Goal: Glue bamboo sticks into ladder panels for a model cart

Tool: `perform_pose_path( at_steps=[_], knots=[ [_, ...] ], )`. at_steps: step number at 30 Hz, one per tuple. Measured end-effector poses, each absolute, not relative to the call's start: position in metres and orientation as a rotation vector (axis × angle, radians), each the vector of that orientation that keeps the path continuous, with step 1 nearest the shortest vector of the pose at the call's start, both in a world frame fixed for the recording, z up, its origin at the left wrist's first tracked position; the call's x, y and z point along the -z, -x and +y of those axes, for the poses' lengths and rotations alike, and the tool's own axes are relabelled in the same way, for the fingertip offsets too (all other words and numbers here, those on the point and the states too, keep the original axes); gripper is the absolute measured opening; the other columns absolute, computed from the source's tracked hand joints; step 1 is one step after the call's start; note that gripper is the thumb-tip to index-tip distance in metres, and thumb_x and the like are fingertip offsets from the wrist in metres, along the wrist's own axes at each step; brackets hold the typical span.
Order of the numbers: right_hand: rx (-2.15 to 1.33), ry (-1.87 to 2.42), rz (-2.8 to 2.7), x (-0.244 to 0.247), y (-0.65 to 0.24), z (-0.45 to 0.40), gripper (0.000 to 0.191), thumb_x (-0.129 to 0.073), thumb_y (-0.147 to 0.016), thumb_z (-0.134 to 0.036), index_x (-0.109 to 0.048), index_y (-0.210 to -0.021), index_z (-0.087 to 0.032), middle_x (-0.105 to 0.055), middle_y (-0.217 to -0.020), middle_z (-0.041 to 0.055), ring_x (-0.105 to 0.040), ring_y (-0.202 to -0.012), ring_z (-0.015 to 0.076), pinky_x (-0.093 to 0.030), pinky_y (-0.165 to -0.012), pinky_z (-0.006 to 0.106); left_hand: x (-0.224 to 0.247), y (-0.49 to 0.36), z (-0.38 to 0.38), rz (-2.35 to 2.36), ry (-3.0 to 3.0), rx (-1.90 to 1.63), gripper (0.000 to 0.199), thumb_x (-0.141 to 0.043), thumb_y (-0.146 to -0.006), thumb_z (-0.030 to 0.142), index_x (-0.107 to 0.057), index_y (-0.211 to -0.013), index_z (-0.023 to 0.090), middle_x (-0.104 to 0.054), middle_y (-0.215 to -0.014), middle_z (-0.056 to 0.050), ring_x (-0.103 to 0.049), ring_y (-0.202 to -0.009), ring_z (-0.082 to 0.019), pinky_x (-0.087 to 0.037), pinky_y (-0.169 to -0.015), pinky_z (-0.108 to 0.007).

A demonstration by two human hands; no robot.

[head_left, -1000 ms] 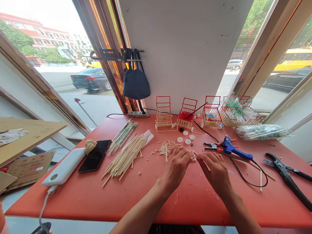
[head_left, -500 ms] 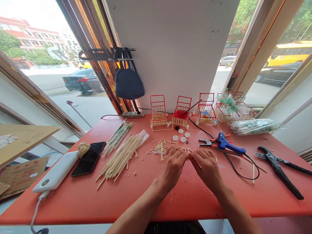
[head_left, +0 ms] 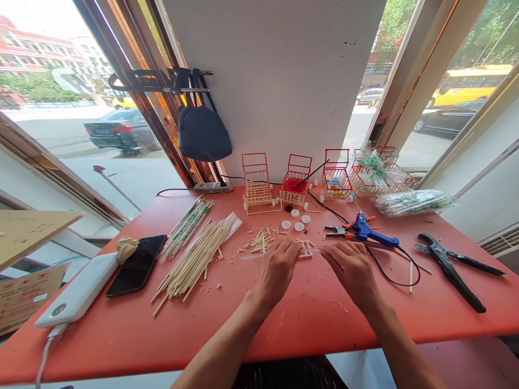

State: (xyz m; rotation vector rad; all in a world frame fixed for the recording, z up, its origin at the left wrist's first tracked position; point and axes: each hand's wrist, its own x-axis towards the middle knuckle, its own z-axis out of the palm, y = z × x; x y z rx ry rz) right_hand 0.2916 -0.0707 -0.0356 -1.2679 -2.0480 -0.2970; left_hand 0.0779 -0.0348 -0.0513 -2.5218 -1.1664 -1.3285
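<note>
A long clear flat strip point(head_left: 311, 250) spans the gap between my two hands, its left end point(head_left: 250, 257) showing past my left hand. My left hand point(head_left: 280, 263) is closed, fingertips pinched on the strip. Facing it, my right hand point(head_left: 349, 265) has its fingers bent and pressed together at the strip's other end; its fingertips are partly hidden. Just beyond the strip lies a small frame of short wooden sticks point(head_left: 306, 256). A pile of cut stick pieces point(head_left: 263, 241) lies beyond my left hand.
Long wooden sticks point(head_left: 192, 262), a phone point(head_left: 137, 266) and a white power bank point(head_left: 79, 289) lie left. A blue glue gun point(head_left: 373, 233), pliers point(head_left: 337, 231) and large black-handled cutters point(head_left: 452, 270) lie right. Several small stick-built carts point(head_left: 257, 189) stand behind white caps point(head_left: 299, 226).
My hands have moved slightly apart, showing the clear strip and wooden frame between them. The strip's tilt has changed. The whole view has shifted a little.
</note>
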Motion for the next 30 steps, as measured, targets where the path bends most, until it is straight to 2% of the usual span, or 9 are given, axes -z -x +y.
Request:
perform_pose_path(
  at_steps=[7,11,16,19,23,26,30],
  knots=[
    [0.446,1.34,-1.972,0.038,-0.337,-0.084,0.024,-0.059,-0.107,-0.038,-0.076,-0.1,-0.023,-0.08,-0.092,0.0026,-0.071,-0.085,0.0206,-0.043,-0.085,0.037,0.05,-0.08,-0.037,-1.192,2.581,1.355,0.019,-0.055,-0.106,0.018,-0.068,-0.091,0.02,-0.072,-0.085,-0.003,-0.067,-0.079,-0.019,-0.049,-0.071,-0.029],
    [0.415,1.36,-1.878,0.041,-0.351,-0.09,0.027,-0.059,-0.106,-0.042,-0.077,-0.096,-0.024,-0.08,-0.09,0.003,-0.074,-0.086,0.0211,-0.047,-0.085,0.037,0.051,-0.08,-0.037,-1.211,2.622,1.379,0.019,-0.057,-0.105,0.02,-0.068,-0.09,0.02,-0.072,-0.084,-0.003,-0.067,-0.079,-0.019,-0.049,-0.072,-0.028],
    [-0.094,1.45,-1.628,0.04,-0.357,-0.099,0.033,-0.068,-0.097,-0.056,-0.081,-0.095,-0.026,-0.079,-0.088,0.0045,-0.072,-0.08,0.0217,-0.054,-0.075,0.034,0.05,-0.08,-0.037,-1.13,2.62,1.497,0.015,-0.06,-0.103,0.017,-0.068,-0.091,0.019,-0.073,-0.084,-0.003,-0.066,-0.08,-0.02,-0.049,-0.073,-0.029],
    [-0.486,1.437,-1.293,0.041,-0.357,-0.104,0.04,-0.078,-0.085,-0.064,-0.081,-0.093,-0.025,-0.077,-0.083,0.006,-0.069,-0.074,0.0205,-0.054,-0.067,0.032,0.046,-0.08,-0.039,-1.097,2.638,1.547,0.013,-0.061,-0.103,0.017,-0.069,-0.093,0.019,-0.074,-0.086,-0.004,-0.066,-0.081,-0.02,-0.05,-0.076,-0.028],
    [-0.837,1.283,-0.983,0.044,-0.341,-0.107,0.051,-0.085,-0.074,-0.067,-0.081,-0.099,-0.023,-0.073,-0.079,0.0047,-0.064,-0.07,0.017,-0.053,-0.064,0.029,0.043,-0.085,-0.047,-1.154,2.755,1.613,0.012,-0.063,-0.101,0.016,-0.069,-0.091,0.019,-0.075,-0.089,-0.004,-0.068,-0.083,-0.019,-0.05,-0.077,-0.026],
    [-1.018,1.361,-1.099,0.046,-0.317,-0.109,0.051,-0.082,-0.077,-0.066,-0.081,-0.103,-0.022,-0.075,-0.083,0.0061,-0.064,-0.073,0.0178,-0.054,-0.068,0.03,0.044,-0.09,-0.052,-1.192,2.879,1.641,0.012,-0.066,-0.099,0.013,-0.069,-0.088,0.018,-0.073,-0.085,-0.003,-0.067,-0.081,-0.017,-0.048,-0.074,-0.024],
    [-1.075,1.478,-1.334,0.051,-0.291,-0.11,0.046,-0.074,-0.086,-0.061,-0.082,-0.109,-0.022,-0.08,-0.095,0.0078,-0.072,-0.089,0.0232,-0.055,-0.081,0.033,0.048,-0.093,-0.055,-1.209,2.946,1.609,0.013,-0.064,-0.1,0.014,-0.069,-0.089,0.018,-0.073,-0.086,-0.004,-0.067,-0.084,-0.018,-0.048,-0.077,-0.025]
  ],
)
